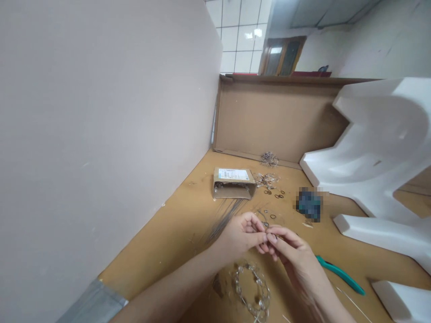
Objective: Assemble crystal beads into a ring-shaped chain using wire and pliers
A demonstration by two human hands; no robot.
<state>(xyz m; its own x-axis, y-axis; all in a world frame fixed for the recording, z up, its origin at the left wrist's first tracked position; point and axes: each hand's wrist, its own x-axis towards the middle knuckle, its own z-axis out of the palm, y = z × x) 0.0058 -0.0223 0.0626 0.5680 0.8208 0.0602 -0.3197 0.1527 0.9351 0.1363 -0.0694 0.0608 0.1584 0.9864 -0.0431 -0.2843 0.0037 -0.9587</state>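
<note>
My left hand and my right hand meet over the table, fingertips touching. Both are closed in a pinch around something tiny, which the fingers hide. Below them lies a wire ring with clear beads, partly in front of my wrists. Beyond my left hand, a bundle of thin grey wires stretches toward a small cardboard box with a white label. Just past my fingertips are a few small dark rings. A green tool handle shows to the right of my right wrist.
A tall pale panel rises along the left side. White foam pieces stand at the right. Small piles of wire pieces lie beside the box, with a blurred dark item farther right. Cardboard walls off the back.
</note>
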